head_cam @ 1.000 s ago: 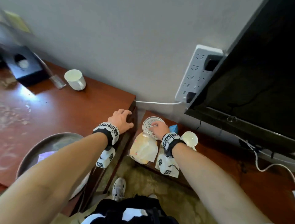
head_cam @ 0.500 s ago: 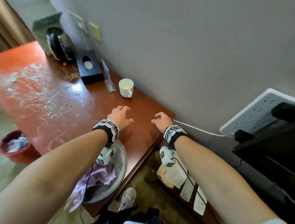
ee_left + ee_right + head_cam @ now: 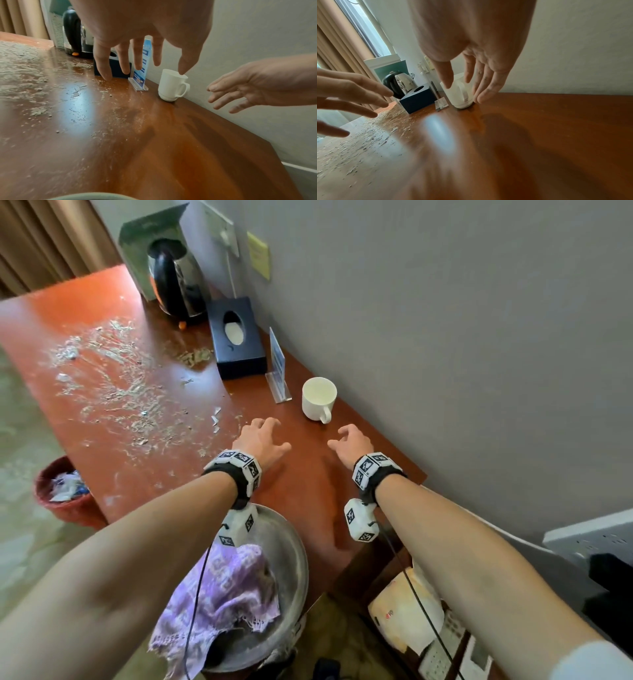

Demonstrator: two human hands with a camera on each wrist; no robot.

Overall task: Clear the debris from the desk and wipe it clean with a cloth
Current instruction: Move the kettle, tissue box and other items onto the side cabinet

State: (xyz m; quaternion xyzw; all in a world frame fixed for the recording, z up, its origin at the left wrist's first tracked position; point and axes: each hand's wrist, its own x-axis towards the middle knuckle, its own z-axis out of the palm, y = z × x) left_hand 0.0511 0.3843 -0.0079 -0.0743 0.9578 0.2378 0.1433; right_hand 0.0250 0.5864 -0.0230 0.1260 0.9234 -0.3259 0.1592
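Both hands hang over the bare end of the desk (image 3: pixel 308 491) with nothing in them: the left hand (image 3: pixel 261 440) has its fingers spread and loosely bent, the right hand (image 3: pixel 352 441) is slack and empty too. To me this looks like the very start, with the debris untouched and the wiping not begun.

The debris (image 3: pixel 113 385) lies at about 10 o'clock from the left hand, a pale scatter of flakes, crumbs and crusty smears on glossy red-brown wood. The cloth (image 3: pixel 233 587), a thin purple patterned rag with a lacy edge, sits crumpled in a dull round metal basin (image 3: pixel 294 546) at 6 o'clock, under the left wrist. A red woven bin (image 3: pixel 65 508) stands on the floor at 8 o'clock.

The smooth white mug (image 3: pixel 318 398) is at 12 o'clock, near the fingertips; I'd guess it gets moved first, or the flakes swept toward the bin
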